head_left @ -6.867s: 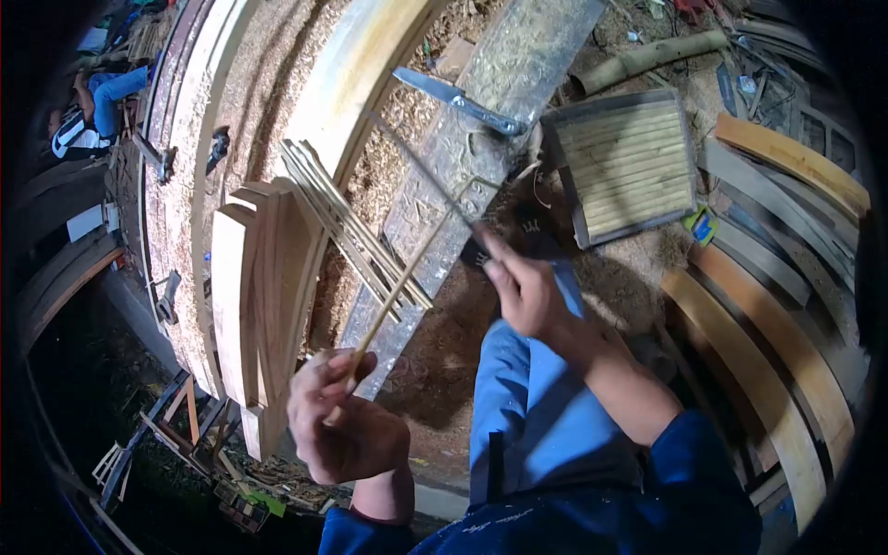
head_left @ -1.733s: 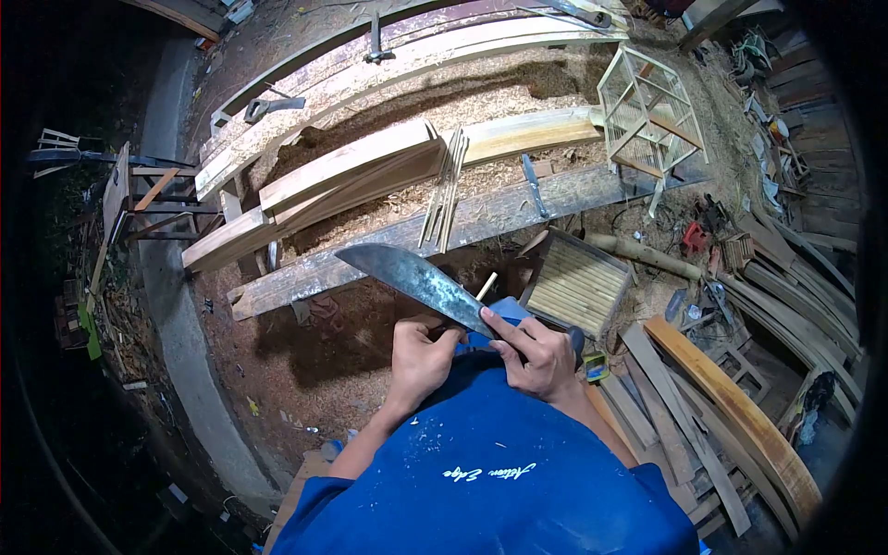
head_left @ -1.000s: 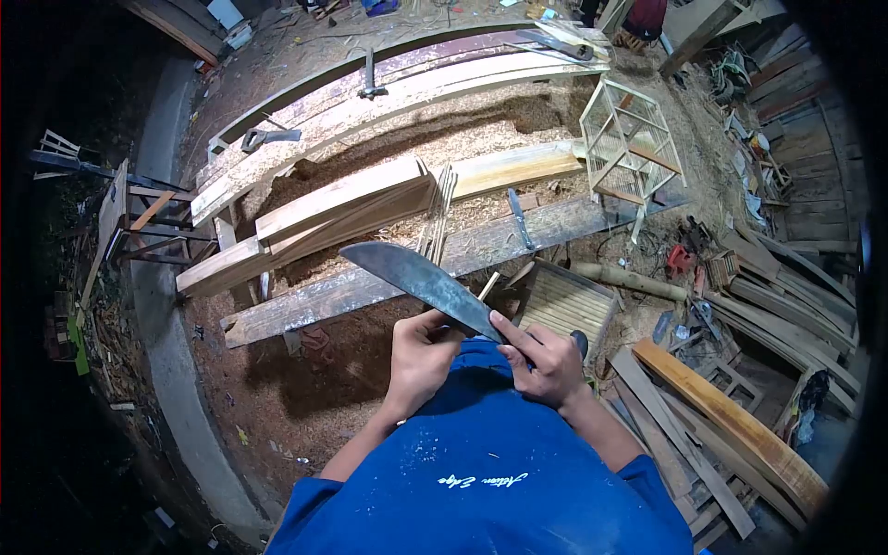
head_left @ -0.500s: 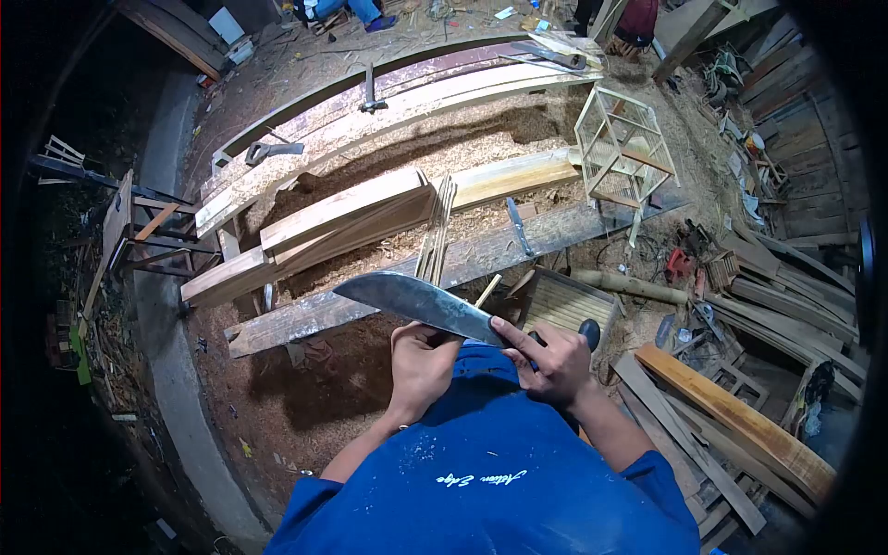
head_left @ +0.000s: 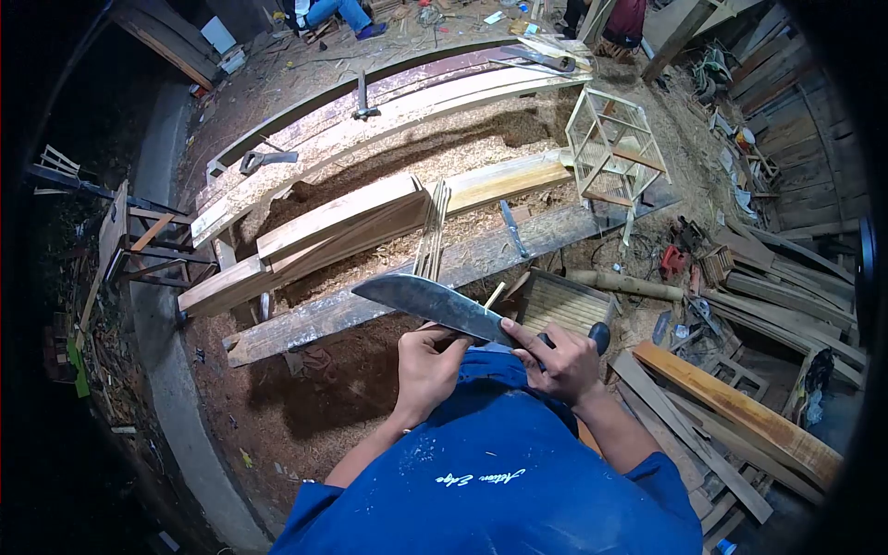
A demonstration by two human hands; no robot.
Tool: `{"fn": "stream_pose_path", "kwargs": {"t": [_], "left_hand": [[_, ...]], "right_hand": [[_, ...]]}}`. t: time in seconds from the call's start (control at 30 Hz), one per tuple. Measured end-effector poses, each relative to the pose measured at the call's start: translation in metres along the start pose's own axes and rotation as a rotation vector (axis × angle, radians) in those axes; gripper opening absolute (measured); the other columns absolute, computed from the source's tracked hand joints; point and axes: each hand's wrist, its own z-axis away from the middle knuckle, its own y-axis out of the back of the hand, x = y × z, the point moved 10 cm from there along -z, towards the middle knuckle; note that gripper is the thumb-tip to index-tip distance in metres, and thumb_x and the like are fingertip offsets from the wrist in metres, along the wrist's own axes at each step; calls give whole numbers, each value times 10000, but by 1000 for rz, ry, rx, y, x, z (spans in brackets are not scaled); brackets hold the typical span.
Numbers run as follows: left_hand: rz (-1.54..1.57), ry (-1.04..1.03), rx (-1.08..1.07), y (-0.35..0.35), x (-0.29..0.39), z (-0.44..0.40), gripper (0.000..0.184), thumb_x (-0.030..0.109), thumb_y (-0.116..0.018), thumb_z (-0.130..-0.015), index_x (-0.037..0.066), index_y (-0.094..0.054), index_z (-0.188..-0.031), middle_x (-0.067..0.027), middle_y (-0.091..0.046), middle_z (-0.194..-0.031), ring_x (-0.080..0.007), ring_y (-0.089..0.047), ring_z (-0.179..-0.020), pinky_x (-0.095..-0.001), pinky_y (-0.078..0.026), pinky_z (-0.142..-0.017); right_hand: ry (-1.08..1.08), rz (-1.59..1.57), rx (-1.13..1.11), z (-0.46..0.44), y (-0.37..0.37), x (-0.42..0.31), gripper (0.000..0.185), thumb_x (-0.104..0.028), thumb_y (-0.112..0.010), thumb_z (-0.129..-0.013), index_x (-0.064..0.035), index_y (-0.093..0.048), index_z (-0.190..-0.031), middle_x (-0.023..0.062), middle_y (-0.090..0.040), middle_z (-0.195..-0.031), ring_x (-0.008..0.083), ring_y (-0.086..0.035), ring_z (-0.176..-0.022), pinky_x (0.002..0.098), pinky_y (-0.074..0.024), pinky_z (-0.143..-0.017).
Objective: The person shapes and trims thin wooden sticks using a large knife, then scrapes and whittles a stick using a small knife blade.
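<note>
The left hand [head_left: 428,372] is closed, thumb against fingers, on a thin stick [head_left: 495,296]; most of the stick is hidden behind the blade, and only its pale end shows beyond. The right hand [head_left: 561,363] is clamped on the big knife [head_left: 427,302], covering much of its handle; the blade points left. Beyond the blade, loose strips [head_left: 432,231] lie across the plank [head_left: 324,319]. The right hand partly hides the slatted panel [head_left: 566,305]. At the far edge, a seated person [head_left: 338,13] is cut off.
</note>
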Motion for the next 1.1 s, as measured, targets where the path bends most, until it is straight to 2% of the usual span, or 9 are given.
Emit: {"fn": "stream_pose_path", "kwargs": {"t": [0.2,0.37,0.47,0.73,0.8,0.83,0.97,1.07,1.1], "left_hand": [[-67,-27,-38,4,-4,4,160,26,-722,-921,-57,-786,-1042,-85,-777,-909,-112,-678,-794,-282,-531,-723],[-36,65,13,27,-16,15,192,124,-744,-978,-12,-797,-1102,-43,-745,-833,-59,-640,-743,-227,-495,-660],[-26,-1,2,5,10,-4,200,150,-749,-990,-34,-788,-1057,3,-704,-789,-32,-590,-703,-209,-460,-606],[-154,9,-51,1,11,-24,289,251,-767,-988,-30,-790,-924,18,-667,-695,-21,-542,-660,-209,-408,-587],[-127,-18,-56,-1,8,-27,290,249,-754,-996,-33,-789,-939,13,-670,-698,-26,-545,-658,-217,-413,-584],[-94,-46,-56,-1,9,-27,290,247,-742,-1004,-35,-789,-954,8,-672,-701,-31,-549,-657,-225,-418,-581],[-63,-38,-51,2,8,-28,272,223,-711,-1020,-36,-787,-993,-9,-686,-720,-44,-576,-670,-234,-434,-590],[-77,-20,-56,3,9,-28,251,200,-687,-1029,-31,-787,-1027,-22,-702,-744,-56,-601,-683,-238,-452,-602],[-86,-48,-55,3,13,-28,246,193,-679,-1032,-27,-788,-1037,-24,-706,-750,-57,-604,-681,-237,-456,-605]], "right_hand": [[-46,59,31,11,-6,14,458,-308,-682,-970,-325,-662,-1427,60,-553,-677,225,-576,-542,392,-480,-490],[-566,31,316,14,77,139,397,-130,-627,-983,-116,-701,-1373,134,-615,-659,278,-596,-573,396,-475,-564],[-250,-134,392,-3,80,95,417,-120,-614,-993,-101,-673,-1405,145,-604,-656,254,-586,-564,381,-465,-578],[-371,-557,238,-6,13,29,460,-261,-717,-993,-38,-663,-1391,146,-675,-716,226,-626,-584,337,-495,-604],[-537,-689,148,3,-10,40,441,-332,-734,-993,-6,-716,-1290,120,-663,-695,163,-616,-599,321,-484,-591],[-585,-764,153,11,-21,47,413,-383,-724,-1004,21,-761,-1081,73,-639,-658,107,-589,-602,307,-461,-555],[-770,-1004,188,23,-39,62,453,-412,-678,-1034,2,-697,-852,9,-608,-631,80,-572,-584,276,-438,-529],[-719,-909,195,18,-32,66,466,-423,-661,-1041,6,-707,-866,11,-607,-630,79,-563,-574,270,-427,-524],[-631,-898,226,12,-27,63,368,-368,-699,-1025,-2,-742,-1020,21,-597,-621,75,-551,-562,274,-422,-519]]}}
